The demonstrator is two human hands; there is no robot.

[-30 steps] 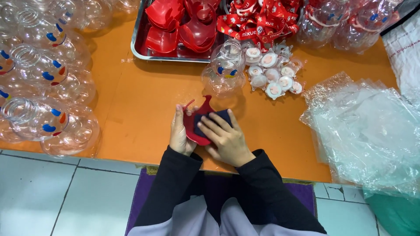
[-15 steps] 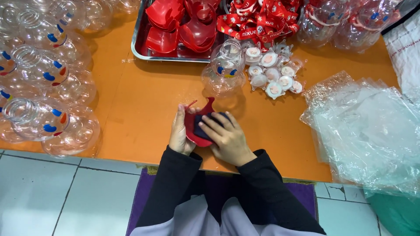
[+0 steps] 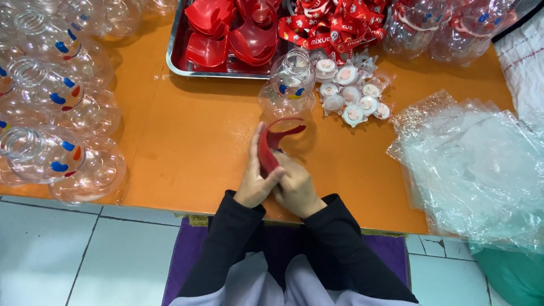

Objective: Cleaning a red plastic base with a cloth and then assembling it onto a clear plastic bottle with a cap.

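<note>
Since the earlier frame you have turned the red plastic piece (image 3: 271, 148) up on edge, so it now stands narrow between your hands at the centre of the frame instead of lying flat and broad under your fingers. Your left hand (image 3: 255, 178) has its grip closed along the left side of the piece, fingers stretched up its length and thumb crossing over at the base; your right hand (image 3: 294, 187) is closed low on the right side, just under the curved arm that hooks toward the upper right. Both hands are touching each other and hover just above the orange bench (image 3: 187, 141), a little below the clear bottle with blue and red marks (image 3: 289, 79) that lies just above them. To handle this well, it looks wise to keep your thumbs low and press evenly, since the thin curved arm would likely flex or snap if twisted. Just right of the bottle sits a cluster of small round white caps (image 3: 351, 96), and above it a metal tray (image 3: 173, 54) of more red pieces, with red printed ribbons (image 3: 334, 22) at the top centre. More clear bottles (image 3: 51, 113) fill the left side of the frame, and a stack of clear plastic bags (image 3: 476, 164) lies at the right.
</note>
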